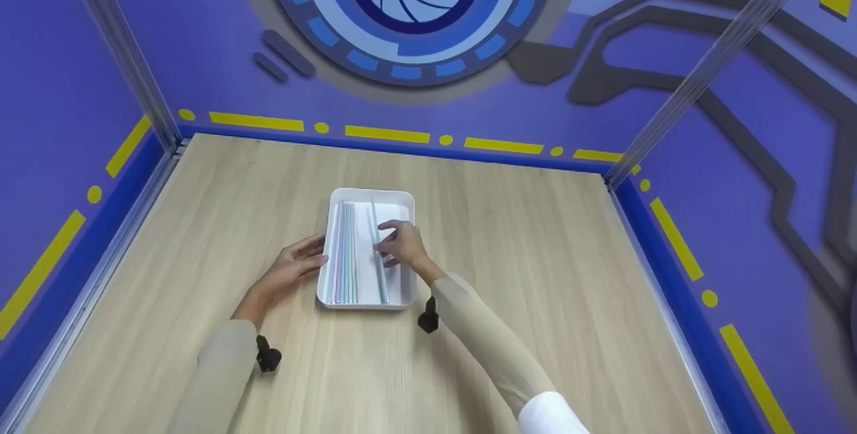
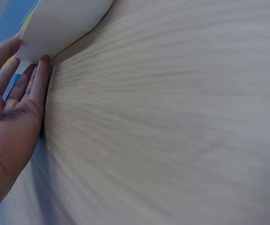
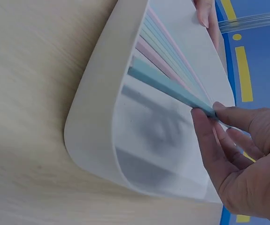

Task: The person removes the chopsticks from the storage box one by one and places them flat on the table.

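Note:
A white rectangular tray (image 1: 410, 290) stands on the wooden table. Several pastel chopsticks (image 1: 345, 253), in pink, green and blue tones, lie lengthwise side by side along its left part. My right hand (image 1: 404, 245) is over the right part of the tray and pinches a pale teal chopstick (image 3: 165, 87) between thumb and fingertips. The square end of that chopstick is close to the tray's near wall, and its shadow falls on the tray floor. At the tray's left side, my left hand (image 1: 294, 265) touches the outer wall (image 2: 62, 28) with its fingers extended.
The wooden tabletop (image 1: 522, 253) surrounds the tray. Blue panels (image 1: 221, 79) with yellow dashes border it at the back and both sides. Metal posts (image 1: 710, 72) rise at the back corners. Small black devices (image 1: 268, 356) sit at both wrists.

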